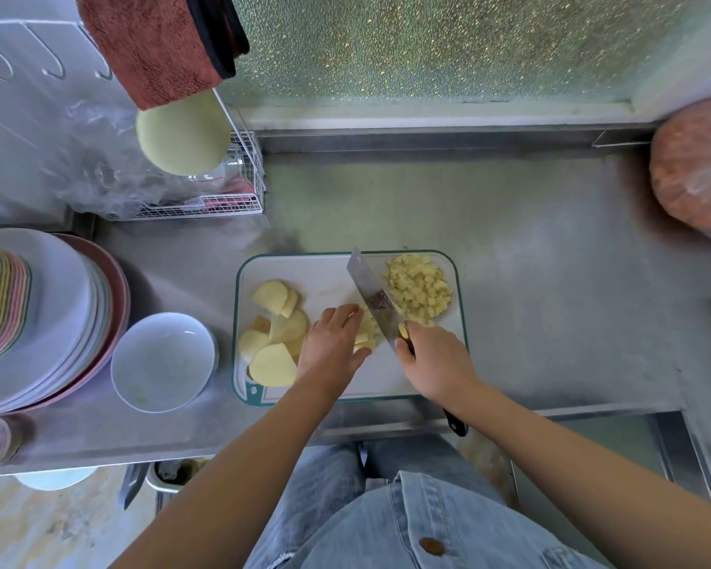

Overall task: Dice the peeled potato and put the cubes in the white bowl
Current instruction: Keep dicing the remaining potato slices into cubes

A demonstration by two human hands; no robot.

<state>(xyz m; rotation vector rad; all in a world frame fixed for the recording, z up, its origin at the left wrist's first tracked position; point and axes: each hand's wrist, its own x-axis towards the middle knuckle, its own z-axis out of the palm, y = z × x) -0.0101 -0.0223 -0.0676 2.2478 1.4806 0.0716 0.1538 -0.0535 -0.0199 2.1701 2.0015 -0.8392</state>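
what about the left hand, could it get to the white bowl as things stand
Probably yes. The white bowl sits just left of the cutting board, with only the low potato slices between it and the left hand. That hand must first release the potato piece it holds by the knife.

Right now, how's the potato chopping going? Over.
Left hand pinning potato strips; right hand gripping knife. Cubes piled on board, white bowl holds none. Nothing blocking.

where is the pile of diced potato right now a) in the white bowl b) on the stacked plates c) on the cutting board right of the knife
c: the cubes lie heaped on the cutting board, right of the knife, while the white bowl holds none.
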